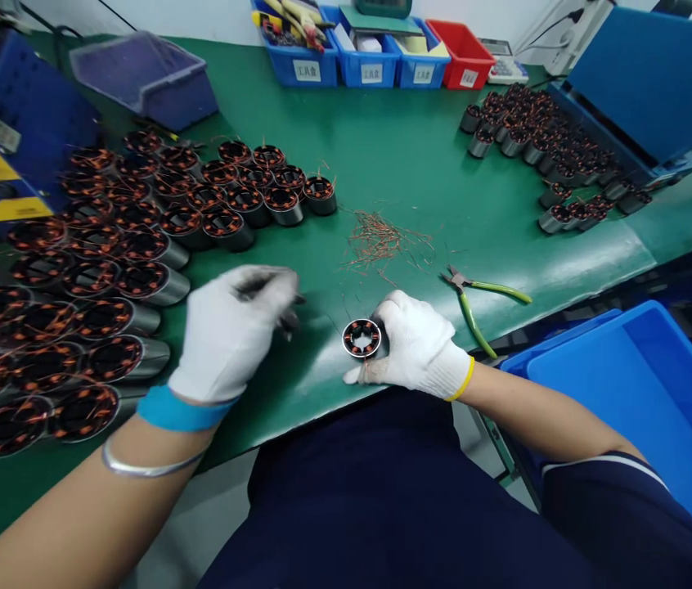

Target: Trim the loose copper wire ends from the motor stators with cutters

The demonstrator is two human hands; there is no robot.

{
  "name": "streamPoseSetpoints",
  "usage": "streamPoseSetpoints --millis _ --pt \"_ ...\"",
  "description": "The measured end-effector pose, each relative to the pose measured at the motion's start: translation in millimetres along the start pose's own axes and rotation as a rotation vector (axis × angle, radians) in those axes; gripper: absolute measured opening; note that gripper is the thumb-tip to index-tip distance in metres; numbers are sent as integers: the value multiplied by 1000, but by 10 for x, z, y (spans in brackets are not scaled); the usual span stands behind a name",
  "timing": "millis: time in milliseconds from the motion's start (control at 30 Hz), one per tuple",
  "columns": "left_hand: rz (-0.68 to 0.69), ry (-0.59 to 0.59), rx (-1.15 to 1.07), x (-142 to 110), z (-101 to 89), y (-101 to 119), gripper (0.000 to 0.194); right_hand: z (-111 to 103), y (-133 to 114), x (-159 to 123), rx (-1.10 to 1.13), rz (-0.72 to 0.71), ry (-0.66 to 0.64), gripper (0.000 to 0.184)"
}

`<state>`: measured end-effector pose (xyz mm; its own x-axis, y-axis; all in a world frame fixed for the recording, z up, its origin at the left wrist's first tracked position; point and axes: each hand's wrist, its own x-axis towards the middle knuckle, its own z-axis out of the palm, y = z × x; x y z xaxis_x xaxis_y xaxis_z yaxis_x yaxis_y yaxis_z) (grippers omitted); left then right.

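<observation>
My right hand [413,339], in a white knitted glove with a yellow edge, is wrapped round a motor stator [361,338]. This is a metal ring with copper windings inside, and its round opening faces up near the front table edge. Thin wire ends stick out from it. My left hand [239,323], gloved in white with a blue cuff, hovers left of that stator and is apart from it. Its fingers are loosely bent, dark at the tips and a little blurred; I see nothing held. Green-handled cutting pliers [474,298] lie opened to the right.
Many wound stators [116,278] stand packed at left, more [527,135] at back right. Copper wire clippings [379,241] are heaped mid-table. Along the back are blue tool boxes [306,69], a red box [465,57] and a purple bin [143,78]. A blue crate [634,393] is lower right.
</observation>
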<state>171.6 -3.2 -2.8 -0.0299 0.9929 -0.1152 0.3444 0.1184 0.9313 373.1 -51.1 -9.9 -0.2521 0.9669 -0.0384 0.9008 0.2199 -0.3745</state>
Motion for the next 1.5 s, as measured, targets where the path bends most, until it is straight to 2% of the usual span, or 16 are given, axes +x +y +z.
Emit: streamPoseSetpoints --millis 100,200,300,367,467,567,633,767,933,1067,1133,1267,1367,1400,1467,1500 --pt "-66 -270 199 -151 36 40 89 -220 92 -4 237 13 -145 105" --pt "-39 -341 259 -261 166 58 102 -304 166 58 481 128 -244 81" --pt "-43 -406 161 -266 227 53 102 -201 155 215 561 83 -160 36" --pt "-47 -435 147 -240 216 51 106 -106 128 351 583 6 -148 22" --pt "-37 -438 176 -207 187 62 108 -42 128 521 804 57 -112 20" --pt "-41 -443 163 -194 185 72 112 -72 175 569 1038 177 92 26" --pt "-44 -446 144 -193 192 73 114 -96 196 546 955 188 96 29" --pt "-22 -437 151 -190 196 63 114 -63 165 558 697 58 -159 25" --pt "-31 -453 132 -171 189 57 117 -81 97 681 865 88 88 29" --pt "33 -420 178 -153 188 67 115 -136 -4 663 555 -97 -111 21" --pt "51 -410 174 -154 192 72 110 -141 -46 686 573 -126 -105 15" --pt "-34 -456 144 -168 196 45 117 -316 78 687 650 15 141 33" --pt "-53 -458 29 -163 194 -16 117 -576 397 392 388 30 109 52" --pt "-58 -477 -57 -159 194 -36 114 -643 529 234 301 48 84 70" --pt "-71 -525 -236 -155 205 -61 107 -709 796 -111 -153 127 9 121" --pt "-78 -542 -301 -156 217 -64 104 -708 919 -275 -279 207 -46 128"
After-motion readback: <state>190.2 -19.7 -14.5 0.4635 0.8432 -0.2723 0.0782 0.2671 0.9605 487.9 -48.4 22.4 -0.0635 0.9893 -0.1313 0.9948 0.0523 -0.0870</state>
